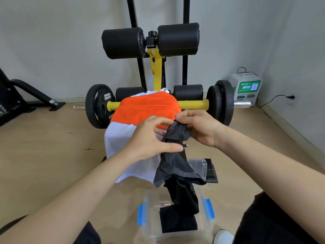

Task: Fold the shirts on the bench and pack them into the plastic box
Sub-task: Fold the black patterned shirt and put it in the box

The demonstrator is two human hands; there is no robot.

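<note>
A dark grey shirt [175, 166] hangs bunched in the air over the bench, its lower end dangling into the clear plastic box [175, 235] with blue latches on the floor. My left hand [149, 138] pinches its upper left part and my right hand [198, 127] grips its top edge. An orange shirt [146, 110] lies draped over the bench, on top of a white shirt [121, 143] that hangs down the front. A folded black garment [177, 222] lies flat in the box.
The box's clear lid [198, 166] leans by the bench foot. A barbell with black plates [98, 106] and yellow bar crosses behind the bench. Black roller pads [177, 39] stand above. A white charging kiosk [246, 88] sits by the right wall. My knees flank the box.
</note>
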